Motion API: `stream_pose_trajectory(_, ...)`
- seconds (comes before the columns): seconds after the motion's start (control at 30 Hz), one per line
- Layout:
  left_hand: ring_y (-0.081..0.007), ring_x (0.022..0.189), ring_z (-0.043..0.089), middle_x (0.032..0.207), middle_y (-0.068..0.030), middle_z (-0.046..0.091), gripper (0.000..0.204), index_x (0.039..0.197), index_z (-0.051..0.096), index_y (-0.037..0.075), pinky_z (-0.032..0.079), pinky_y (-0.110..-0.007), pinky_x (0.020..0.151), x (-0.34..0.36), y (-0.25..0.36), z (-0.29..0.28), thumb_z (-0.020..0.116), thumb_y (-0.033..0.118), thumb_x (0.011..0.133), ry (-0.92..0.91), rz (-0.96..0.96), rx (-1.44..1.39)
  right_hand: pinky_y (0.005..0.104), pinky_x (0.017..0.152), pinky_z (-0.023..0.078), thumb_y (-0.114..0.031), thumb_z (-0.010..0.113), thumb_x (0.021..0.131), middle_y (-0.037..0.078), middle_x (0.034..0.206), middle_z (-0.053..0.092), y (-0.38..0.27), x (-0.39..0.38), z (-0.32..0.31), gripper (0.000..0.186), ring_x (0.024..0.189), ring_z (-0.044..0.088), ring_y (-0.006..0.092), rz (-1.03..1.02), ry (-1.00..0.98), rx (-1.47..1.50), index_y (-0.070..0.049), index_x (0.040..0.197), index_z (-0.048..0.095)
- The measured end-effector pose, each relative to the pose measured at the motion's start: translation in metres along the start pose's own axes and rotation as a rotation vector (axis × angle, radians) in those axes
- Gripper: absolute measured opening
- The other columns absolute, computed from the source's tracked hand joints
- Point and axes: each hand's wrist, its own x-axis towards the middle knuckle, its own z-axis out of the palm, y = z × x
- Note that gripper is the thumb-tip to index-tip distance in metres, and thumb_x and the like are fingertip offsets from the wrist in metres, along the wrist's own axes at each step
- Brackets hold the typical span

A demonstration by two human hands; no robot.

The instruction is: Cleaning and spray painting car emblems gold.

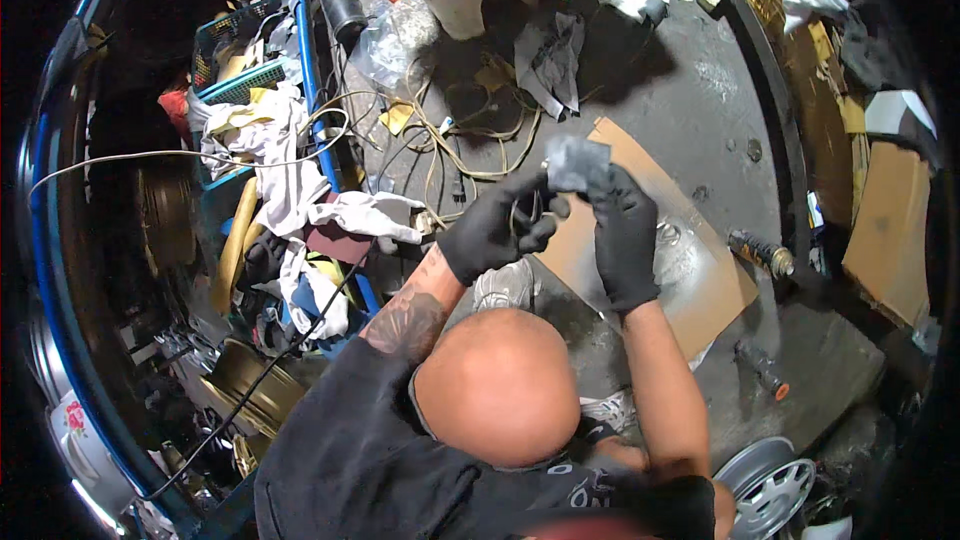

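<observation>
Gray sheet (578, 163), blurred, is gripped in my gloved right hand (626, 238). My left hand (494, 230) curls beside it, grip unclear.

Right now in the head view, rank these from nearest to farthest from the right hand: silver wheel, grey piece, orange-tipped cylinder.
1. Grey piece: at the fingertips of the right hand.
2. Orange-tipped cylinder: lower, to its right.
3. Silver wheel: at the picture's lower right.

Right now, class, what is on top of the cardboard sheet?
A silvery patch and a small shiny item, too unclear to name, show on the cardboard sheet. The grey piece, right hand and forearm cover other parts; anything there cannot be seen.
</observation>
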Motion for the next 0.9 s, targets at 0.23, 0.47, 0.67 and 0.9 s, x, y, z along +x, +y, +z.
stream_pose_trajectory(0.23,-0.0333,0.135,0.032,0.148,-0.0148,0.032,0.057,0.143,0.031,0.007,0.027,-0.048,0.112,0.013,-0.007,0.042,0.039,0.039,0.096,-0.183,0.077,-0.401,0.0395,0.084,0.049,-0.007,0.058,0.081,0.013,0.111,0.063,0.010,-0.017,-0.005,0.038,0.096,0.062,0.0290,-0.845,0.085,-0.610,-0.006,0.119,0.058)
stream_pose_trajectory(0.47,-0.0304,0.135,0.033,0.147,-0.0143,0.033,0.059,0.142,0.032,0.005,0.027,-0.046,0.112,0.041,-0.019,0.060,0.030,0.045,0.099,-0.226,0.207,-0.239,0.0409,0.103,0.040,-0.010,0.054,0.081,0.014,0.126,0.054,-0.004,-0.021,0.004,0.045,0.120,0.051,0.0288,-0.704,0.137,-0.859,-0.003,0.126,0.052)
stream_pose_trajectory(0.67,-0.0308,0.135,0.032,0.148,-0.0150,0.030,0.070,0.143,0.027,0.001,0.026,-0.047,0.112,0.043,-0.026,0.070,0.027,0.054,0.096,-0.238,0.199,-0.295,0.0405,0.102,0.041,-0.011,0.054,0.080,0.015,0.119,0.055,-0.016,-0.032,-0.002,0.045,0.116,0.053,0.0300,-0.680,0.142,-0.883,-0.003,0.124,0.052)
stream_pose_trajectory(0.9,-0.0327,0.137,0.028,0.151,-0.0158,0.025,0.074,0.144,0.025,0.001,0.021,-0.048,0.115,0.045,-0.020,0.073,0.028,0.056,0.095,-0.250,0.254,-0.217,0.0406,0.100,0.041,-0.011,0.051,0.081,0.017,0.125,0.051,-0.023,-0.079,-0.010,0.043,0.118,0.050,0.0304,-0.684,0.019,-0.939,0.000,0.122,0.051)
